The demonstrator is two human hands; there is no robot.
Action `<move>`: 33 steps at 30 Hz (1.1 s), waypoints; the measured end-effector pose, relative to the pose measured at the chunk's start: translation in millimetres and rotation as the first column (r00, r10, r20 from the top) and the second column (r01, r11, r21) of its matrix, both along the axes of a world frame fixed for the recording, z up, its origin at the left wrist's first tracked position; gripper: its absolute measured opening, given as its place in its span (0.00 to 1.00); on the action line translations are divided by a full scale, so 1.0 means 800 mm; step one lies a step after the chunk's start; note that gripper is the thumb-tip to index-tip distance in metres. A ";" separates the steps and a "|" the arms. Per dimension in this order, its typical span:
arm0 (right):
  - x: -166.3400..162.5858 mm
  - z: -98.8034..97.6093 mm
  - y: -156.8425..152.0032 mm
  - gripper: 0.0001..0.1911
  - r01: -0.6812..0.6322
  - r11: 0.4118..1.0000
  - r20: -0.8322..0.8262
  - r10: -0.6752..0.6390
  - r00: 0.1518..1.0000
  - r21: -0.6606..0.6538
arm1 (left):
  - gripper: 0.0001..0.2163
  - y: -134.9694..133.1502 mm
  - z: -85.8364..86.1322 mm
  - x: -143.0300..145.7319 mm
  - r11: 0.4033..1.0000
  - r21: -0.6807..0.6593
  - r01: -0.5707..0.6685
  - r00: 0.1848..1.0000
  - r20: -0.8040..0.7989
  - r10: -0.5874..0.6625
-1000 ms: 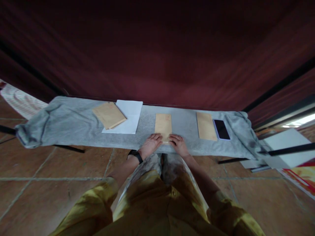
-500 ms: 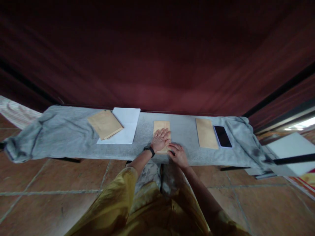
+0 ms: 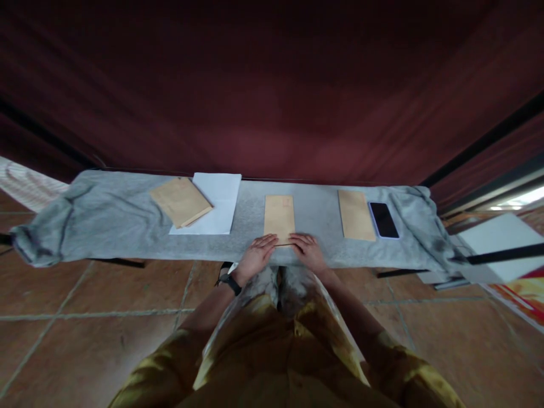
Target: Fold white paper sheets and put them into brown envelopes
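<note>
A brown paper envelope (image 3: 279, 214) lies lengthwise in the middle of the cloth, with faint red print near its far end. My left hand (image 3: 257, 254) has its fingers over the envelope's near left corner. From the other side, my right hand (image 3: 309, 253) holds the near right corner in the same way. Both hands are closed on the near edge, where a dark fold line runs between the fingertips; the thumbs are hidden. A dark watch is on my left wrist.
Left on the grey cloth (image 3: 119, 226), several brown envelopes (image 3: 181, 202) overlap white paper sheets (image 3: 223, 198). To the right are another brown envelope (image 3: 356, 215) and a phone (image 3: 384, 220). A dark red curtain (image 3: 272, 113) hangs behind; a white board (image 3: 501, 243) is at far right.
My left hand has slid from the envelope's middle to its near left corner, uncovering the red print. My right hand stays at the near right corner. The view has tilted slightly.
</note>
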State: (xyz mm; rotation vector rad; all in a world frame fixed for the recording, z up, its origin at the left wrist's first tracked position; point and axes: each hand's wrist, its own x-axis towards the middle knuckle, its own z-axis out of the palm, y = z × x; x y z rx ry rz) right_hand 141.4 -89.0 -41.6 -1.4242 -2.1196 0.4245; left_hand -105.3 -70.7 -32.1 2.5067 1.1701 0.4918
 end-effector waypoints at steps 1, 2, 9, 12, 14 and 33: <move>-0.002 0.000 0.001 0.14 0.028 1.000 -0.009 -0.028 1.000 0.000 | 0.19 -0.001 0.001 0.004 0.999 0.000 -0.040 0.999 0.009 0.040; -0.004 0.000 0.002 0.13 0.054 0.999 -0.016 -0.054 0.998 -0.001 | 0.18 -0.002 0.001 0.009 0.997 0.002 -0.080 0.997 0.016 0.080; -0.038 -0.001 -0.024 0.19 0.111 0.991 0.021 -0.112 0.993 0.069 | 0.16 -0.006 0.004 0.035 0.967 0.005 -0.254 0.965 0.063 0.253; -0.059 -0.006 -0.049 0.22 0.032 0.995 0.084 -0.040 0.996 0.095 | 0.17 -0.006 0.006 0.035 0.967 0.000 -0.253 0.966 0.054 0.253; -0.066 -0.010 -0.062 0.25 0.048 0.994 0.107 -0.059 0.992 0.096 | 0.17 -0.008 0.007 0.035 0.966 0.011 -0.257 0.966 0.043 0.256; -0.067 -0.032 -0.073 0.24 0.214 0.963 0.131 -0.236 0.963 0.162 | 0.30 0.072 -0.012 0.133 0.981 -0.006 -0.194 0.969 -0.156 0.190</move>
